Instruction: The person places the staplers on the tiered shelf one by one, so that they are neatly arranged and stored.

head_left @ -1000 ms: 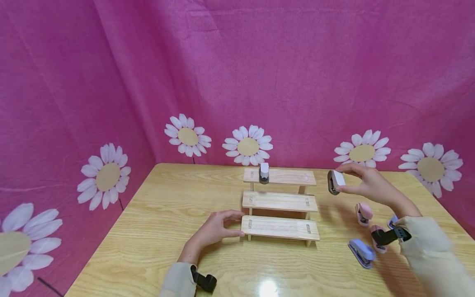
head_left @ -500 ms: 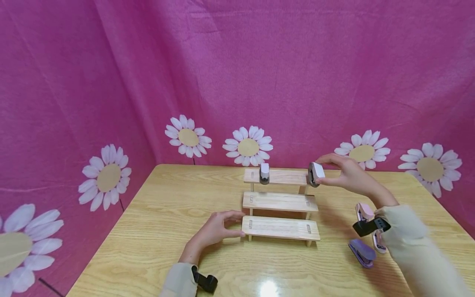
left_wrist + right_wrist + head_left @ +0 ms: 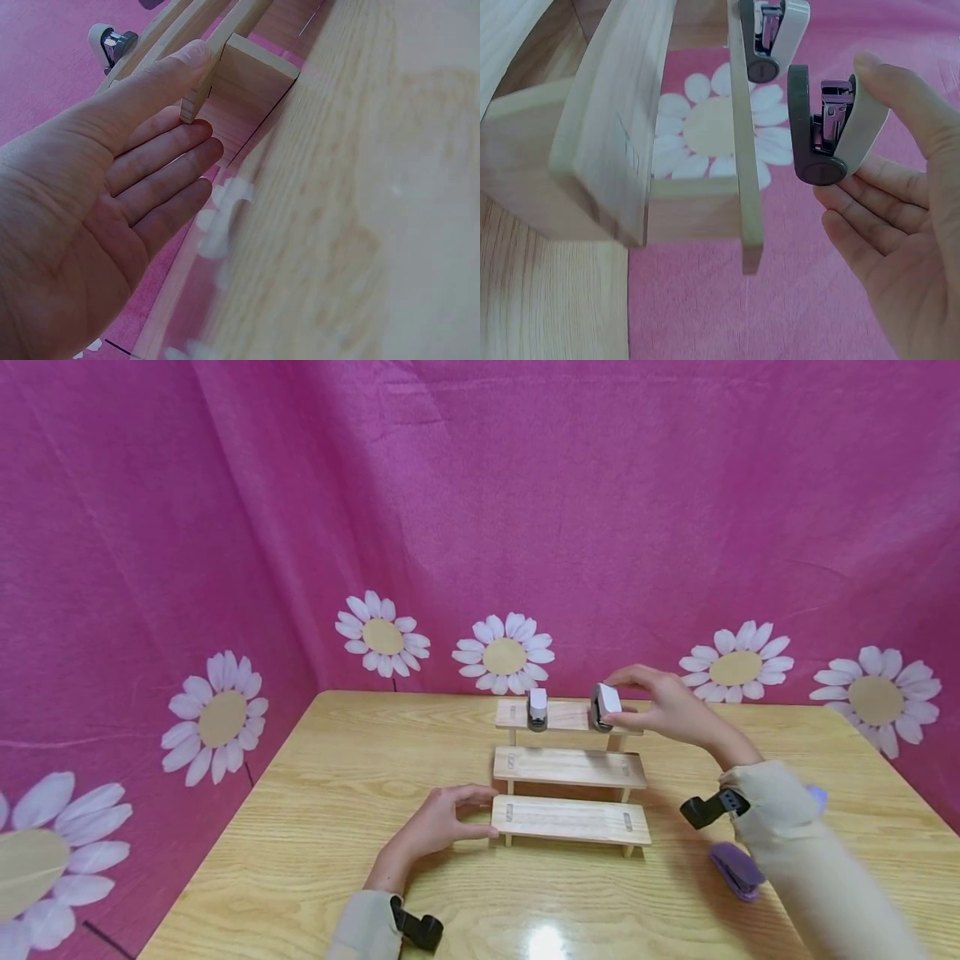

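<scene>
My right hand [image 3: 670,708] pinches a white and dark grey mini stapler [image 3: 609,702] between thumb and fingers, at the right part of the top tier. In the right wrist view, a gap shows between this stapler [image 3: 821,135] and the board. A matching stapler [image 3: 537,708] stands on the top tier, left of the held one. The stand [image 3: 570,818] is pale wood with three stepped boards. At the lowest board's left end rests my left hand [image 3: 431,822], thumb at the front corner and fingers toward the back corner. Its thumb [image 3: 169,71] touches the board in the left wrist view.
On the right of the wooden table [image 3: 360,752] lies a purple stapler [image 3: 737,870]. Part of a light blue object [image 3: 817,797] shows behind the right sleeve [image 3: 795,827]. A pink flowered cloth [image 3: 600,527] hangs behind the table and along its left side.
My right hand has carried its stapler leftward, from the right of the stand to the top tier. The right sleeve now covers the pink staplers. My left hand stays in place.
</scene>
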`<state>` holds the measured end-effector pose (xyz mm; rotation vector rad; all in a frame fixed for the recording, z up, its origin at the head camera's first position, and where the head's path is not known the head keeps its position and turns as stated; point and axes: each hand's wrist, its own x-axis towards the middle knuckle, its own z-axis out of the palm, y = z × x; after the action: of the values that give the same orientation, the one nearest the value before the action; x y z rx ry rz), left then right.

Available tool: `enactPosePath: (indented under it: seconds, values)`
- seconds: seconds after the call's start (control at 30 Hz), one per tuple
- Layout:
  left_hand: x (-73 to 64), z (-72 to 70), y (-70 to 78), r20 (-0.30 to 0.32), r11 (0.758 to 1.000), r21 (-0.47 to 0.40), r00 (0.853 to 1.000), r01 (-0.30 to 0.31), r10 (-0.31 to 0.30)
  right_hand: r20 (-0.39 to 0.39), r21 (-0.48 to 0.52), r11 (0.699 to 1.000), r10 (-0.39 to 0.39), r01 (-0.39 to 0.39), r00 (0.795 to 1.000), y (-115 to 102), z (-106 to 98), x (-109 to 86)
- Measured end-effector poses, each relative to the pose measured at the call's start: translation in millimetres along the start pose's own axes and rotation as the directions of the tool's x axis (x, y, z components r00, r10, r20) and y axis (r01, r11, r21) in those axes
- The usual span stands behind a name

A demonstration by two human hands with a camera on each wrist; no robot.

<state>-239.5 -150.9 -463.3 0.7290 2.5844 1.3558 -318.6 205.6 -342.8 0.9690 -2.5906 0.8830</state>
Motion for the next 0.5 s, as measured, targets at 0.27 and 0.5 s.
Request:
enactPosePath:
  seconds: [0.27,0.5]
  values:
    - [-0.1,0.4,-0.4,0.004,1.000,-0.007,1.000,-0.003,0.003,0.025,0.088,0.996,0.025,-0.028,0.999,-5,12,9.4]
    - [0.1,-0.1,-0.4,0.005,1.000,-0.005,1.000,0.006,-0.006,0.028,0.082,0.996,0.026,-0.028,0.999,-9,21,17.3]
